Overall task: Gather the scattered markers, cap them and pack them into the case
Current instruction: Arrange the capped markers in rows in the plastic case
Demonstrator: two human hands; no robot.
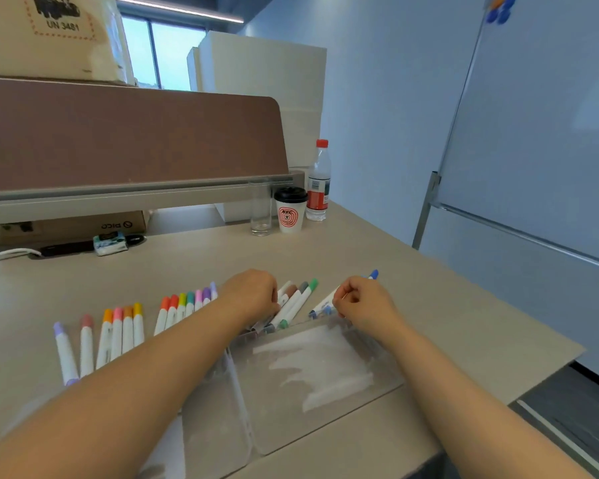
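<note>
Packing from afar, I see my left hand (253,295) curled round a bundle of brown, grey and green-capped white markers (296,302) at the mouth of the clear soft plastic case (319,375), while my right hand (363,305) pinches a blue-capped white marker (325,300) just beside it. I judge the floppy mouth could fold shut and send round barrels rolling across the grey-beige bench (429,305). Both forearms reach forward, wrists low, fingers curled. Two rows of bright and pastel-capped markers (125,333) lie unpacked on the left.
</note>
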